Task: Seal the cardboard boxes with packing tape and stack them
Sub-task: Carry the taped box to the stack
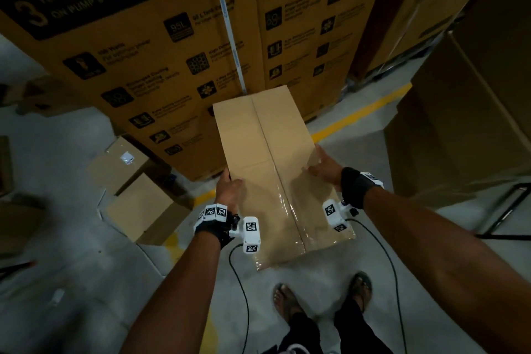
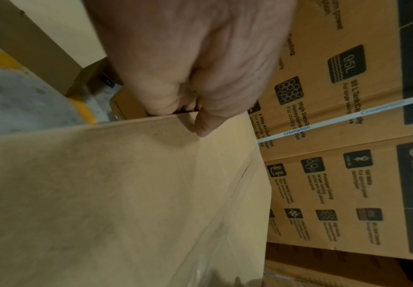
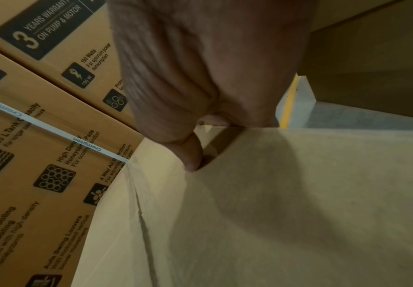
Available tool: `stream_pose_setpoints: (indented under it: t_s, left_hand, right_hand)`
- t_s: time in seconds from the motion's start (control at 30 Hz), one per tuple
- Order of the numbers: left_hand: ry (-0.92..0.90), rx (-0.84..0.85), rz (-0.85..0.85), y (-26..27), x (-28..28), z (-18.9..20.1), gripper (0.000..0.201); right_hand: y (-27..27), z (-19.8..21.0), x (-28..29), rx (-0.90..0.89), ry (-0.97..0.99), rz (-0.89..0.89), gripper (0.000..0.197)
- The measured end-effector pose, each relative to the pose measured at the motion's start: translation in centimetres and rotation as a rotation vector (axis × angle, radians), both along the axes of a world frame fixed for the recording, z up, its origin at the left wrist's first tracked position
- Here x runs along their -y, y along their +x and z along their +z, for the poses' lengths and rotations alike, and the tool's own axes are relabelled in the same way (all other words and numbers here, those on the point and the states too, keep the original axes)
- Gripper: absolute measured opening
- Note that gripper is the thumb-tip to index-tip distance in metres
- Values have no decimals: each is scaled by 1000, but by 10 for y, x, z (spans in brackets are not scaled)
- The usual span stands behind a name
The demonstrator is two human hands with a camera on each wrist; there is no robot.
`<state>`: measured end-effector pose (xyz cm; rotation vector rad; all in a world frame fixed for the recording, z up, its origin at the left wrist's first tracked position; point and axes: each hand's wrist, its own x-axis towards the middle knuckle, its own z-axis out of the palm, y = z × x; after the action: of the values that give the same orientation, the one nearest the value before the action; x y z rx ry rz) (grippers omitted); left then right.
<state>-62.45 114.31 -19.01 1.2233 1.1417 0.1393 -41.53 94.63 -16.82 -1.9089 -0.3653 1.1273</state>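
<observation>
– What do the big cartons [image 3: 53, 174] say?
– "3 YEARS WARRANTY ON PUMP & MOTOR", "190 W", "For optimum power consumption", "95L", "95 L Tank Capacity", "High Density Honeycomb Pads", "4 Way Air Deflection", "Auto Swing Louvers".
– And the white strap [image 2: 347, 116]?
– "Crompton", repeated.
– The held box [image 1: 267, 169]?
– No print that I can read.

The floor [image 1: 71, 282] is grey and has a yellow line [image 1: 359, 112] painted on it. Two small brown boxes [image 1: 135, 190] sit on the floor side by side, touching. Big printed boxes [image 1: 172, 66] stand behind them. More big brown boxes [image 1: 459, 123] stand on the right. Two feet in sandals [image 1: 321, 299] stand on the floor.
</observation>
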Motion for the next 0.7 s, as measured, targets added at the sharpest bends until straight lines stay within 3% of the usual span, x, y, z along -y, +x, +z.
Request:
stream_pose_setpoints:
  t_s: [0.07,0.2,0.37,0.43,0.53,0.7]
  left_hand:
    - [2,-34,25,0,4,9,46]
    - [132,-272,-33,-2,3,33,30]
    - [324,-444,-10,3,12,66,38]
    - [382,-439,-48,15,26,78,40]
    - [325,-333,-126,46,56,94,32]
    - [274,-171,-265,107,144,138,23]
  right_hand:
    - [-1,4,5,31,-6,11,70]
    - [-2,0,15,54,-141,35,73]
    - [-5,26,45,0,-183,25,14]
    - [0,33,63,-57,-143,3,6]
    - [11,51,93,-134,-39,-43,14]
    - [42,116,171,-131,88,-110,15]
